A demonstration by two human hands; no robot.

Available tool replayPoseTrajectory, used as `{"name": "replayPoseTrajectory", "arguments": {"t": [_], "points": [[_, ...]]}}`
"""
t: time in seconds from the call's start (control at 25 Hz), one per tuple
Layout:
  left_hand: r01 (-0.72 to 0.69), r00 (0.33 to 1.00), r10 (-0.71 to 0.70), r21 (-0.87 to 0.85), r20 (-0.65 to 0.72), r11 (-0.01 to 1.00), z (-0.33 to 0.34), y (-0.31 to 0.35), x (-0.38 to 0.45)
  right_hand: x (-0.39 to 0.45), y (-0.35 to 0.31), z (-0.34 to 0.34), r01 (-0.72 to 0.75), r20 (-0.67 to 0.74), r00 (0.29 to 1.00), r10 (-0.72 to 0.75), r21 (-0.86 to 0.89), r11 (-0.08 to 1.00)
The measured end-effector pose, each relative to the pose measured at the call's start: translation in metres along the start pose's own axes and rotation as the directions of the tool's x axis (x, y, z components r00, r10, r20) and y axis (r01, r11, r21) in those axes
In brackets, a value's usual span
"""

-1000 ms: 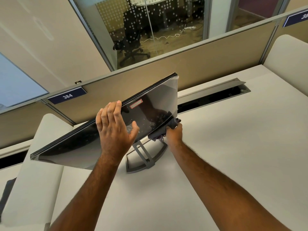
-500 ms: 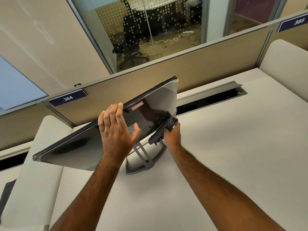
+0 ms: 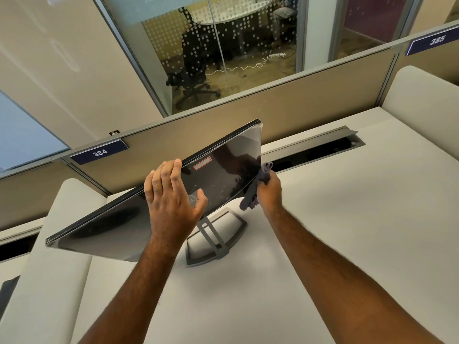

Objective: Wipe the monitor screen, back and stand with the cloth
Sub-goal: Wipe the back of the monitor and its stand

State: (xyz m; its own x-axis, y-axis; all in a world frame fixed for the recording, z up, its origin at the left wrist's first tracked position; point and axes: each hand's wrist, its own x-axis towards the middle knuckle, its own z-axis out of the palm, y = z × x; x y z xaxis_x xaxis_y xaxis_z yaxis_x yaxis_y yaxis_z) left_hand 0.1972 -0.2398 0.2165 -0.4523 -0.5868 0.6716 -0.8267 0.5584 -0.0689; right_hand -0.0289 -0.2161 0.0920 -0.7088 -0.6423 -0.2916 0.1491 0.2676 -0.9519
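The monitor (image 3: 104, 227) stands on the white desk with its glossy dark back toward me, tilted. Its grey stand (image 3: 213, 242) shows below the panel. My left hand (image 3: 171, 197) grips the top edge of the monitor, fingers over the rim and thumb on the back. My right hand (image 3: 269, 191) holds a bunched dark grey cloth (image 3: 250, 197) against the right edge of the monitor's back. The screen side faces away and is hidden.
The white desk (image 3: 323, 219) has an open grey cable tray (image 3: 323, 145) behind the monitor. Tan partition panels (image 3: 298, 98) with labels 384 and 385 run along the back. White rounded dividers (image 3: 422, 103) flank the desk. A glass-walled room with an office chair lies beyond.
My right hand has carried the cloth to the right along the lower back, out to the monitor's right edge. My left hand keeps its grip on the top edge.
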Motion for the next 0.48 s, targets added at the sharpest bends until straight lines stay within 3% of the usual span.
{"name": "replayPoseTrajectory", "arguments": {"t": [0.24,0.48], "points": [[-0.009,1.000,0.009,-0.002,-0.007,1.000,0.000,0.000,0.000,-0.017,0.023,0.002,0.015,0.095,0.995,-0.013,-0.028,0.999],[0.005,1.000,-0.005,-0.010,0.001,1.000,-0.002,0.001,-0.001,-0.039,0.009,0.004,0.182,-0.058,0.982,-0.177,0.100,0.978]]}}
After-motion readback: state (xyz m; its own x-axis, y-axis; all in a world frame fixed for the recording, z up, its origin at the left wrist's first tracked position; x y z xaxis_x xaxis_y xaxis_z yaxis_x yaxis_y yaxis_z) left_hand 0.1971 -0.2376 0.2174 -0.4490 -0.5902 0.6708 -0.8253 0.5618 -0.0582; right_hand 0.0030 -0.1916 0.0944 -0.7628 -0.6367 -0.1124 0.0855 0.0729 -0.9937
